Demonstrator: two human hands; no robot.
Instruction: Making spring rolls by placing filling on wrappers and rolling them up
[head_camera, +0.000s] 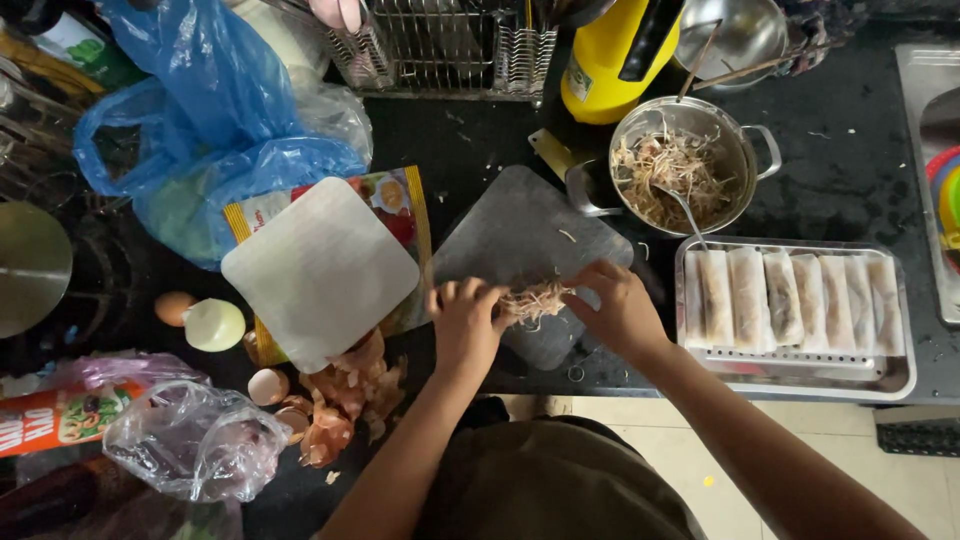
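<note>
Both my hands pinch the filling mound: left hand (466, 325) and right hand (620, 305) closed narrow on its ends, centre frame. Filling (535, 300) is shredded, loose, light; I judge it sheds if lifted, so squeeze from both ends, low. It lies on a softened wrapper (520, 240), thin, likely tear-prone. Right of it: tray (895, 380) of finished rolls (790, 300). Upper right: pot (745, 150) of mix. Left: dry wrapper stack (320, 270).
</note>
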